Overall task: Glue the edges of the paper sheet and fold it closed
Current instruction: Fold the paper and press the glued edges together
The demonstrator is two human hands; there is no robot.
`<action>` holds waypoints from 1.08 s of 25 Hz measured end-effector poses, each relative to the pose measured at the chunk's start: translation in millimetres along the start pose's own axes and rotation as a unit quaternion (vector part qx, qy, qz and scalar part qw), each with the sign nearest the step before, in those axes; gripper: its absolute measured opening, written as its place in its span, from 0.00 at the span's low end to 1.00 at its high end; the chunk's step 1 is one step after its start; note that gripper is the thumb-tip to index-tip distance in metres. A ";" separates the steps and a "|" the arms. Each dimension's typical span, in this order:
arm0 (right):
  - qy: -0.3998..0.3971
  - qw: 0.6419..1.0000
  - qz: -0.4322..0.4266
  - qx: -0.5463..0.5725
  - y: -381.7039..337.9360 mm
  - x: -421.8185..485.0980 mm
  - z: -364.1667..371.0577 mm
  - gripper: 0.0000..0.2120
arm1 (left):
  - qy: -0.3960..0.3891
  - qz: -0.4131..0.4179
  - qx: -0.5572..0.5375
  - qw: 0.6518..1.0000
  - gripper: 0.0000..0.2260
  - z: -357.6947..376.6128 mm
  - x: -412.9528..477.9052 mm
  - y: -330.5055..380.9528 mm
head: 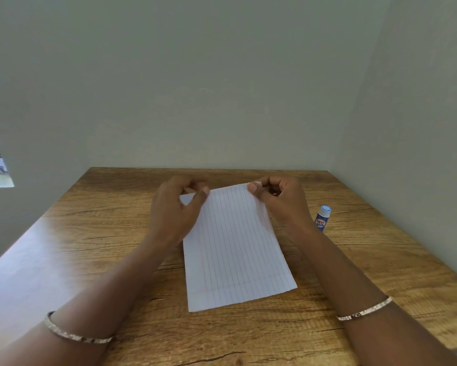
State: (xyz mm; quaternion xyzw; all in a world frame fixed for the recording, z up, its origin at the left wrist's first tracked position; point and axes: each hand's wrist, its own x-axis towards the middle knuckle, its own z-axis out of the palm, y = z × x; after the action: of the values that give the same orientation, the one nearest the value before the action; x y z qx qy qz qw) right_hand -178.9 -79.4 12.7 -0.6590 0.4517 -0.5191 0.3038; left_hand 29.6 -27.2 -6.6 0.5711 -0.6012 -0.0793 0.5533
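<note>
A white ruled paper sheet (235, 249) lay on the brown wood-grain tabletop (116, 233), directly in front of the person. Its long axis ran away from the body and leaned a little to the left at the far end. The near short edge rested flat on the wood.

Both hands were at the far short edge, one on each corner. The left hand (173, 210) pinched the far-left corner between thumb and curled fingers (202, 198). The right hand (280, 202) pinched the far-right corner in the same way. The rest of the sheet stretched from the fingers back toward the person, between the two forearms.

A small blue-and-white glue stick (322, 219) with a pale blue cap stood on the tabletop to the right of the sheet. It was just beyond the right wrist and touching neither, so the right hand was the nearer one to it.

Whether any glue was already on the paper's edges could not be told. Judging by the grip, the likely next move was a fold along the long axis. That would draw the held far edge toward the body, down to the near edge. The corners would have to travel evenly, or the layers would meet askew.
</note>
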 end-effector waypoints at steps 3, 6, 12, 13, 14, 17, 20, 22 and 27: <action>-0.037 0.999 -0.021 0.001 -2.4 -4.2 3.2 0.02 | -0.034 0.053 0.102 0.993 0.08 0.3 3.3 -2.2; -0.054 0.998 -0.035 0.005 -3.5 -6.8 7.7 0.04 | -0.058 0.034 0.108 0.992 0.09 1.8 4.0 -3.8; -0.083 0.994 0.042 0.052 -3.1 -7.2 3.9 0.09 | -0.014 -0.044 0.026 0.999 0.08 -2.7 5.8 -1.5; -0.084 0.995 0.047 0.040 -3.0 -7.8 4.2 0.09 | -0.011 -0.050 0.023 0.998 0.08 -3.2 6.5 -1.4; -0.079 0.996 0.040 0.018 -2.4 -7.1 4.3 0.09 | -0.016 -0.046 0.026 0.998 0.08 -3.8 6.6 -0.3; -0.066 0.997 0.005 -0.043 -3.0 -3.6 1.6 0.08 | -0.045 0.009 0.097 0.994 0.13 -3.5 5.9 0.5; -0.087 0.995 -0.007 -0.041 -4.0 -4.1 -2.1 0.08 | -0.057 0.071 0.170 0.981 0.16 -4.3 2.8 6.1; -0.121 0.992 -0.017 -0.028 -5.7 -8.8 0.0 0.08 | -0.080 0.095 0.178 0.976 0.17 -4.6 2.3 10.5; -0.179 0.982 -0.050 -0.046 -7.1 -9.8 4.5 0.09 | -0.103 0.094 0.098 0.985 0.19 0.3 4.0 2.4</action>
State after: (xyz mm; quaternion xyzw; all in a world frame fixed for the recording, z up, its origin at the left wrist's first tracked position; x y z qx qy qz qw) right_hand -173.2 -67.9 13.5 -0.7760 0.3802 -0.3861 0.3227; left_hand 29.1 -29.7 -2.7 0.5522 -0.7109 -0.0255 0.4349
